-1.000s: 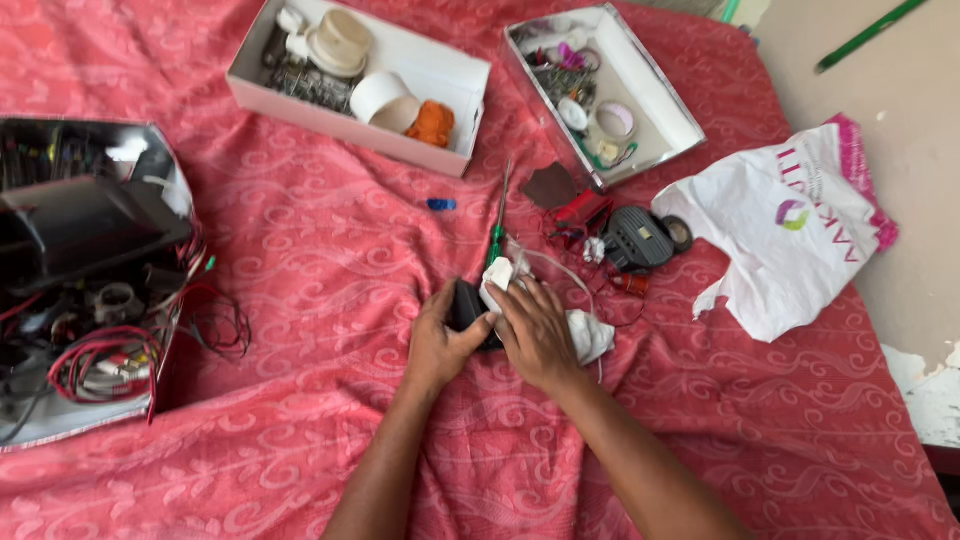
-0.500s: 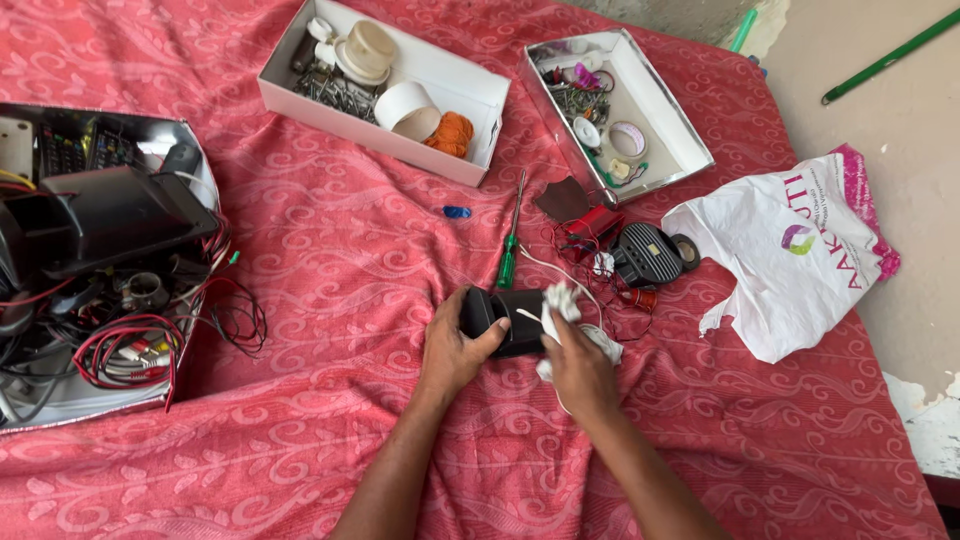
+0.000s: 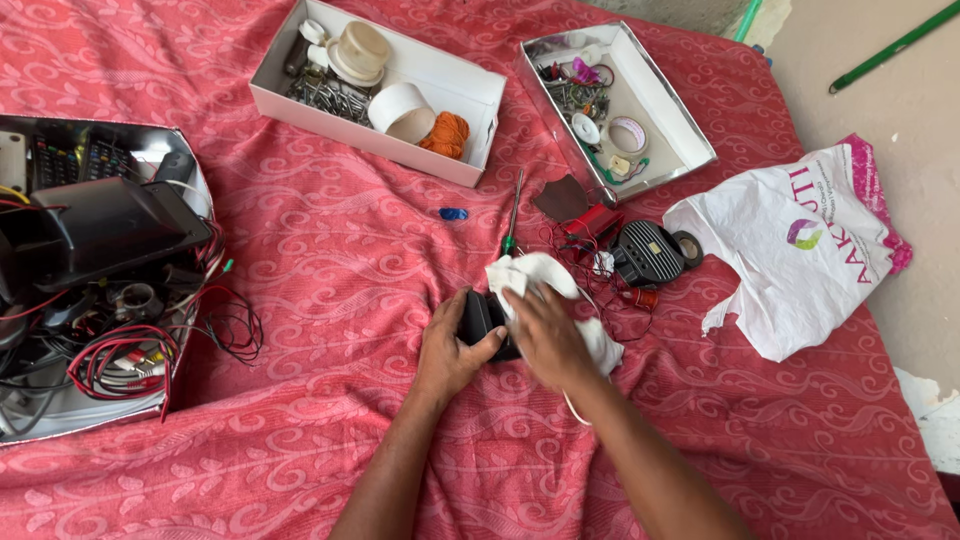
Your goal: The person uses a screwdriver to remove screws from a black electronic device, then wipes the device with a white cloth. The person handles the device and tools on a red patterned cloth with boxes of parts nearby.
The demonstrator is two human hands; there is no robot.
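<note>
The left hand [image 3: 452, 350] grips a mostly hidden black device [image 3: 478, 318]; the right hand [image 3: 545, 335] presses a white cloth [image 3: 535, 275] over it.

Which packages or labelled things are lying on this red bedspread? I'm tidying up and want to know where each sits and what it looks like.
White plastic bag: right side, crumpled, pink edge, coloured printing.
White box: top centre, long, open, holding small parts.
Second white box: top right, open, holding tape rolls.
Open case: left edge, full of wires.

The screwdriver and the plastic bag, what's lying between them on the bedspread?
In the head view, between the screwdriver and the plastic bag lie a dark brown patch, a red part with thin wires, and a black ribbed gadget.
</note>
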